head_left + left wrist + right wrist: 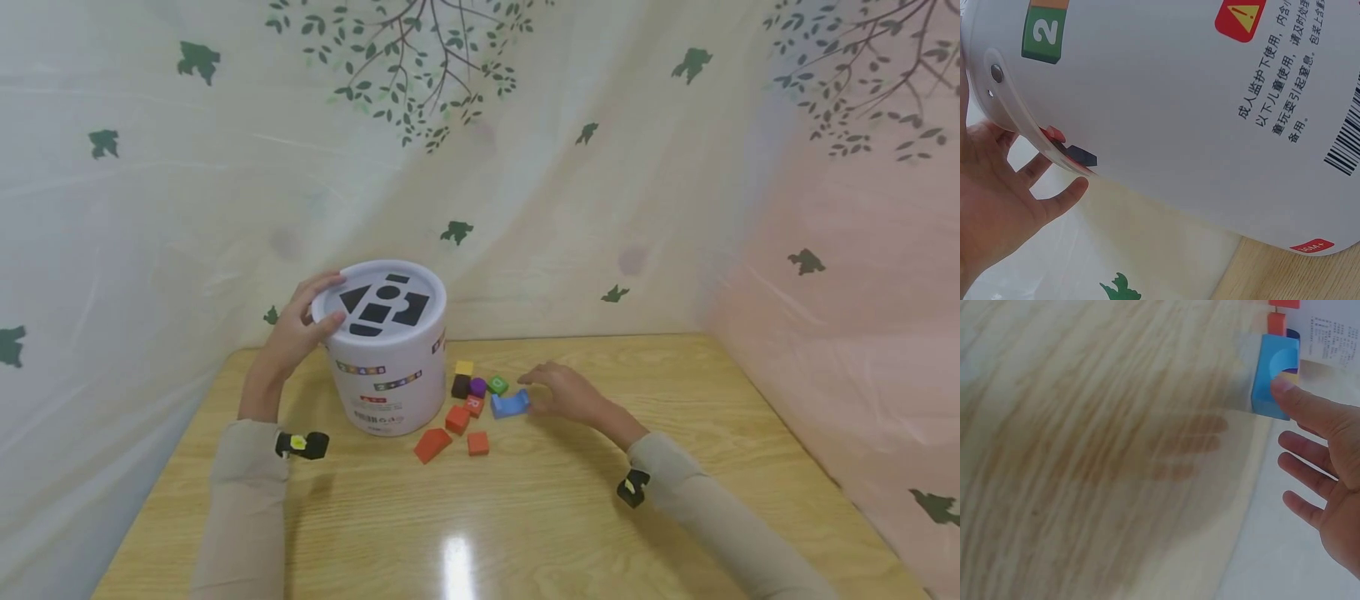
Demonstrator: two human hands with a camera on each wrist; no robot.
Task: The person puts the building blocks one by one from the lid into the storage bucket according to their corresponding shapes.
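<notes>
My left hand (294, 335) rests on the rim of a white cylindrical bucket (401, 379). Its thumb lies over the edge of the lid (414, 275), which has dark shape cutouts; the other fingers spread along the far side. In the left wrist view a pale handle (1019, 119) runs beside those fingers. My right hand (564, 393) is at a blue arch-shaped block (510, 405) right of the bucket. In the right wrist view its thumb overlaps the blue block's end, while three fingers extend loosely below.
Between bucket and blue block lie a green block (497, 384), a purple piece (477, 387), a black block (461, 386) and a yellow block (464, 367). Several red blocks (457, 419) lie nearer. A printed cloth (540, 208) hangs behind the wooden table (390, 525).
</notes>
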